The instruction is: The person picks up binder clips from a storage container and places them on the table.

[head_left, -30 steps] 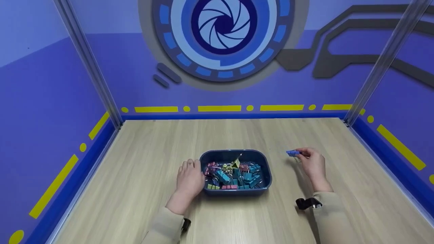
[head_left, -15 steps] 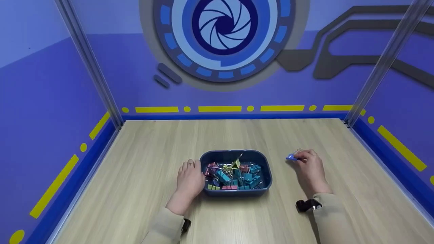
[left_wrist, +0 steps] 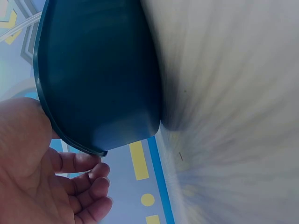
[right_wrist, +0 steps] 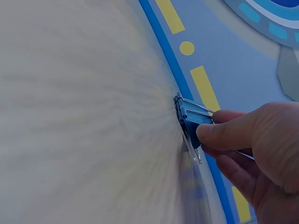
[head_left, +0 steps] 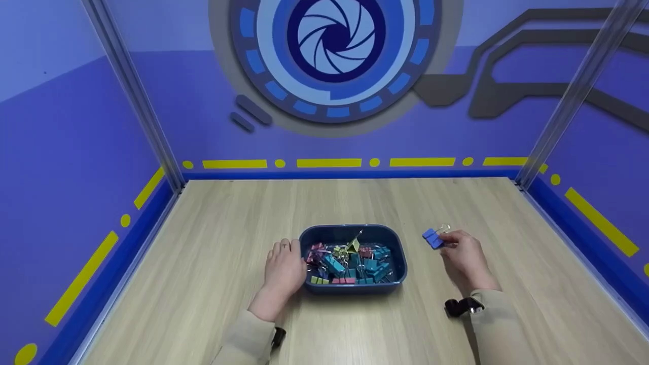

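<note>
Between thumb and fingers, my right hand (head_left: 467, 256) pinches a blue binder clip (head_left: 433, 238) to the right of the dark blue plastic box (head_left: 353, 289). In the right wrist view, the binder clip (right_wrist: 194, 121) has its wire handles showing, and the thumb presses its side. My left hand (head_left: 285, 268) holds the box by its left rim. The left wrist view shows curled fingers (left_wrist: 96, 186) by the corner of the box (left_wrist: 100, 79), with the thumb mostly hidden behind the rim. Inside the box lie several binder clips (head_left: 333, 264), teal, pink, red and yellow.
A light wooden table (head_left: 228, 218) carries the box near its middle. Blue-purple panels with yellow marks (head_left: 328, 163) enclose the back and both sides. Metal posts (head_left: 152, 121) stand at the back corners. A black wrist device (head_left: 459, 307) sits on the right wrist.
My right hand has turned the blue binder clip, so its broad face now shows and its wire handles point up and away. The left hand and the box have stayed in place.
</note>
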A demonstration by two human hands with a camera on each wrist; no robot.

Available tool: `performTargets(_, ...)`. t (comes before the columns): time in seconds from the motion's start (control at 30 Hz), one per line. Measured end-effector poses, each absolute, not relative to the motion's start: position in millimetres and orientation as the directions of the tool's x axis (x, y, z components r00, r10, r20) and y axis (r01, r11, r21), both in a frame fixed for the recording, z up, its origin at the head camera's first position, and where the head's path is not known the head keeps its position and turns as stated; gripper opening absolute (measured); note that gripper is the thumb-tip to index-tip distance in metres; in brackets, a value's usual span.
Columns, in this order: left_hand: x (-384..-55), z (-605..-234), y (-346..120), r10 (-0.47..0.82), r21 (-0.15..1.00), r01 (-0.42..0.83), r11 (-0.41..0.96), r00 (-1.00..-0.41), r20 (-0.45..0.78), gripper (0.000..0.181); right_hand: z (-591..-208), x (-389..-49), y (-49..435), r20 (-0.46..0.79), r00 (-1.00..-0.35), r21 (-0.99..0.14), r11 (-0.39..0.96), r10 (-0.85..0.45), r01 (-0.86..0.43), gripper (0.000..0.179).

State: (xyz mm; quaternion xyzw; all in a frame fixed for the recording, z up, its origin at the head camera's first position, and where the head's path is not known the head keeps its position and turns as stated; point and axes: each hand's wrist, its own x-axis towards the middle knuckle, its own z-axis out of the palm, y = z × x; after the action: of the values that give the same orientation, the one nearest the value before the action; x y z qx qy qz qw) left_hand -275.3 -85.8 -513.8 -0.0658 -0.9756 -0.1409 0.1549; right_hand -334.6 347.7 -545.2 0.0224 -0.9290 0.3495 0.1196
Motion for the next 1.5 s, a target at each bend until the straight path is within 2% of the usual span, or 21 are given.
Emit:
performTargets(0.17,-276,-514,-87,0.085,0.26,0.173,0.95,-0.945,0.317,0.036,-541,-333,346,0.203,-0.976,-0.674,0.735,0.086,-0.075,0.029)
performTargets(0.33,-275,-515,-88,0.099,0.248,0.2,0.948,-0.925,0.366,0.033,-535,-330,344,0.197,-0.964,-0.736,0.677,0.179,-0.025,0.02)
performTargets(0.5,-275,-516,-88,0.106,0.242,0.211,0.947,-0.917,0.386,0.032,-529,-331,342,0.161,-0.965,-0.784,0.621,0.206,0.002,0.024)
performTargets(0.77,-275,-514,-88,0.093,0.25,0.19,0.95,-0.931,0.353,0.034,-515,-333,325,0.173,-0.973,-0.823,0.565,0.151,-0.058,0.027)
performTargets(0.97,-276,-514,-87,0.09,0.259,0.186,0.948,-0.935,0.343,0.033,-504,-330,298,0.135,-0.987,-0.884,0.461,0.088,-0.08,0.031)
performTargets(1.33,-276,-516,-87,0.097,0.25,0.204,0.946,-0.918,0.385,0.03,-494,-320,243,0.124,-0.989,-0.951,0.275,-0.081,-0.142,0.024)
performTargets(1.5,-276,-517,-87,0.096,0.242,0.2,0.949,-0.919,0.382,0.03,-492,-319,226,0.131,-0.985,-0.931,0.327,-0.115,-0.162,0.022)
